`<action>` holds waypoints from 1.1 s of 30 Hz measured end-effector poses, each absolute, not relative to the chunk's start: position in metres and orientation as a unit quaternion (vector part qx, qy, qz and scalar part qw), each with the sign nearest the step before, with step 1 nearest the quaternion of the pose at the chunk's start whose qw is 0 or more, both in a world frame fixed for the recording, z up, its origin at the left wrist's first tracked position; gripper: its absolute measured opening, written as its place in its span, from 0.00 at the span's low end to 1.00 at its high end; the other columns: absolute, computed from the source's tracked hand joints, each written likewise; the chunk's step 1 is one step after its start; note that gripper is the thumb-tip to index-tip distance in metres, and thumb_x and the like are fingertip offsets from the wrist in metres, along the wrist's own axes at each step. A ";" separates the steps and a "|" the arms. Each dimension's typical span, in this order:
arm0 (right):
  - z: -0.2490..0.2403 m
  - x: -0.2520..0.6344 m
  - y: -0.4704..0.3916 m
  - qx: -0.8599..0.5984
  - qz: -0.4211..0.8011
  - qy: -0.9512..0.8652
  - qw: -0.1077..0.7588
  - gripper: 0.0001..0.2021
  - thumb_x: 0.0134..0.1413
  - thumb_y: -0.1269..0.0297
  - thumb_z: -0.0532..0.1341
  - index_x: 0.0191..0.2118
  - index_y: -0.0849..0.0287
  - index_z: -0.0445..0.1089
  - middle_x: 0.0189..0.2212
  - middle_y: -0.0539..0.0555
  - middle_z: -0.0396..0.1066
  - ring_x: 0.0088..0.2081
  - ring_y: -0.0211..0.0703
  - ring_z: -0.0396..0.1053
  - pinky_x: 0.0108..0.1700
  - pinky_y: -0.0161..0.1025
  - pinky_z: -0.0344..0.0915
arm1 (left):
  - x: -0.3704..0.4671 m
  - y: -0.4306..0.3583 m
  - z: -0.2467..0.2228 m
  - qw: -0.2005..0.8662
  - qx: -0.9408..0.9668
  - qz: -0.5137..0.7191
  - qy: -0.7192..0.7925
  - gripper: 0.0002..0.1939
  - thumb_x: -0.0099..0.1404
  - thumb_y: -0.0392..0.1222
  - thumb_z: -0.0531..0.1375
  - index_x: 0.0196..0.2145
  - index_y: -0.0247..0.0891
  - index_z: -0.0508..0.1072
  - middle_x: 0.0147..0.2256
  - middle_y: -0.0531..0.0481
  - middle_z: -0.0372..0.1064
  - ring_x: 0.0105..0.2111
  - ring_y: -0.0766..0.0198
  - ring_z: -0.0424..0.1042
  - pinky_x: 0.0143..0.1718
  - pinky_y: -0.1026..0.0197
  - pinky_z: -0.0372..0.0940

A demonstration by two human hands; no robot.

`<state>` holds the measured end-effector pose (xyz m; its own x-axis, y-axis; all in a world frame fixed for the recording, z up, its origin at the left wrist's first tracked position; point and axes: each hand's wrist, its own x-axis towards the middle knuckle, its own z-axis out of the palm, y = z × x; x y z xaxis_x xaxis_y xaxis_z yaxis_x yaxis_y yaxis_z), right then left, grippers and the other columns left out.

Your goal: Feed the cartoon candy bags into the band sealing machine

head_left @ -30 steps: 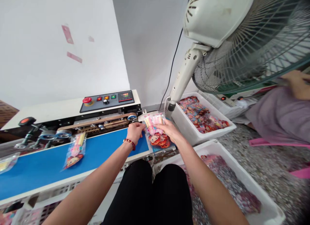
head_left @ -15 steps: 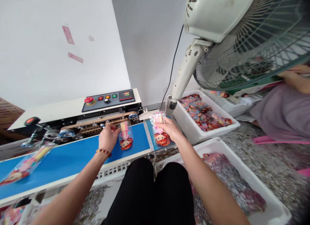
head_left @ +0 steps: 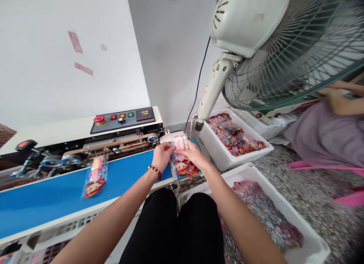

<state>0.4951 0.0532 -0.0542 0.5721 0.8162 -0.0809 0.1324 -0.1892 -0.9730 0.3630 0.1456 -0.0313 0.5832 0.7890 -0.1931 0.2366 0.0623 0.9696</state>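
My right hand point(head_left: 193, 154) grips a small stack of clear plastic packets point(head_left: 182, 167) at the right end of the belt, its thumb lying across the front. Each packet shows pastel sticks at the top and a red-haired cartoon face below. From the left, my left hand point(head_left: 163, 156) reaches over with fingers pinched at the packets' left edge. Another such packet point(head_left: 96, 177) lies on the blue conveyor belt point(head_left: 125, 174), its top edge near the sealing machine's rollers and band point(head_left: 133, 139).
Behind the belt is the control panel point(head_left: 122, 120) with a red stop button point(head_left: 99, 119). A large fan point(head_left: 250, 25) looms at the upper right. White bins point(head_left: 241, 158) with packets and a second bin point(head_left: 307, 233) stand right. A person point(head_left: 327, 127) sits beyond.
The packet beside my left hand has travelled left along the belt, and the earlier leftmost one is out of view. My left hand has moved right to the stack in my right hand.
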 end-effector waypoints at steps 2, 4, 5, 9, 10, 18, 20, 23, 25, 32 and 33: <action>-0.050 0.493 0.050 -0.684 0.345 -0.318 0.559 0.21 0.43 0.50 0.71 0.41 0.57 0.74 0.35 0.50 0.77 0.37 0.45 0.73 0.39 0.38 0.67 | 0.362 0.147 -0.031 0.633 0.623 0.229 0.398 0.13 0.57 0.47 0.67 0.25 0.38 0.69 0.15 0.59 0.62 0.11 0.71 0.58 0.14 0.67 0.47; -0.045 0.491 0.047 -0.661 0.372 -0.302 0.578 0.19 0.45 0.50 0.69 0.40 0.57 0.74 0.36 0.50 0.77 0.38 0.45 0.73 0.41 0.38 0.67 | 0.358 0.148 -0.030 0.641 0.609 0.232 0.405 0.13 0.57 0.47 0.67 0.25 0.38 0.70 0.15 0.59 0.61 0.11 0.72 0.57 0.14 0.67 0.45; -0.043 0.490 0.046 -0.651 0.381 -0.297 0.585 0.18 0.45 0.51 0.69 0.39 0.56 0.74 0.36 0.50 0.77 0.39 0.45 0.73 0.42 0.38 0.67 | 0.356 0.148 -0.029 0.641 0.605 0.233 0.411 0.14 0.57 0.48 0.67 0.25 0.38 0.70 0.15 0.59 0.61 0.10 0.72 0.57 0.13 0.67 0.45; -0.037 0.487 0.045 -0.637 0.394 -0.274 0.603 0.18 0.40 0.53 0.71 0.37 0.57 0.74 0.34 0.49 0.77 0.37 0.44 0.73 0.41 0.37 0.66 | 0.350 0.150 -0.030 0.623 0.611 0.228 0.433 0.12 0.57 0.48 0.67 0.27 0.37 0.72 0.15 0.58 0.62 0.10 0.70 0.59 0.13 0.66 0.45; -0.038 0.487 0.045 -0.640 0.392 -0.269 0.604 0.19 0.39 0.53 0.72 0.37 0.57 0.73 0.33 0.49 0.77 0.36 0.44 0.73 0.40 0.37 0.66 | 0.350 0.150 -0.031 0.616 0.614 0.227 0.439 0.11 0.58 0.48 0.66 0.28 0.37 0.73 0.15 0.57 0.62 0.11 0.68 0.61 0.13 0.66 0.46; -0.055 0.492 0.049 -0.676 0.346 -0.310 0.573 0.18 0.39 0.52 0.71 0.32 0.55 0.68 0.28 0.46 0.73 0.32 0.43 0.71 0.34 0.37 0.65 | 0.353 0.162 -0.029 0.541 0.677 0.292 0.404 0.20 0.55 0.52 0.68 0.40 0.37 0.76 0.33 0.51 0.71 0.22 0.67 0.67 0.22 0.63 0.59; -0.056 0.491 0.048 -0.665 0.350 -0.314 0.581 0.18 0.39 0.52 0.71 0.33 0.54 0.67 0.28 0.46 0.74 0.33 0.45 0.72 0.35 0.38 0.66 | 0.357 0.169 -0.024 0.515 0.709 0.303 0.374 0.19 0.52 0.49 0.70 0.40 0.38 0.76 0.32 0.53 0.69 0.24 0.68 0.64 0.27 0.63 0.60; -0.055 0.489 0.048 -0.663 0.346 -0.313 0.585 0.18 0.38 0.54 0.71 0.35 0.54 0.67 0.30 0.46 0.75 0.34 0.46 0.74 0.38 0.39 0.68 | 0.363 0.175 -0.016 0.524 0.741 0.296 0.298 0.11 0.52 0.43 0.68 0.32 0.38 0.72 0.29 0.55 0.67 0.26 0.68 0.62 0.30 0.63 0.59; -0.053 0.487 0.047 -0.667 0.339 -0.311 0.586 0.19 0.38 0.56 0.71 0.37 0.53 0.68 0.32 0.47 0.77 0.36 0.47 0.75 0.39 0.40 0.70 | 0.365 0.176 -0.012 0.528 0.755 0.297 0.251 0.08 0.53 0.41 0.65 0.28 0.39 0.69 0.27 0.55 0.66 0.28 0.67 0.63 0.33 0.63 0.60; -0.056 0.483 0.044 -0.664 0.320 -0.321 0.595 0.17 0.40 0.57 0.70 0.38 0.52 0.69 0.34 0.47 0.78 0.37 0.47 0.76 0.40 0.41 0.71 | 0.366 0.185 -0.011 0.561 0.762 0.213 0.246 0.13 0.50 0.45 0.68 0.32 0.37 0.74 0.25 0.55 0.66 0.26 0.66 0.62 0.29 0.62 0.58; -0.057 0.483 0.044 -0.668 0.315 -0.321 0.593 0.17 0.41 0.57 0.70 0.38 0.52 0.69 0.34 0.47 0.78 0.37 0.47 0.76 0.40 0.41 0.71 | 0.367 0.187 -0.011 0.563 0.761 0.207 0.248 0.13 0.49 0.46 0.68 0.30 0.37 0.73 0.25 0.54 0.66 0.26 0.66 0.62 0.29 0.62 0.58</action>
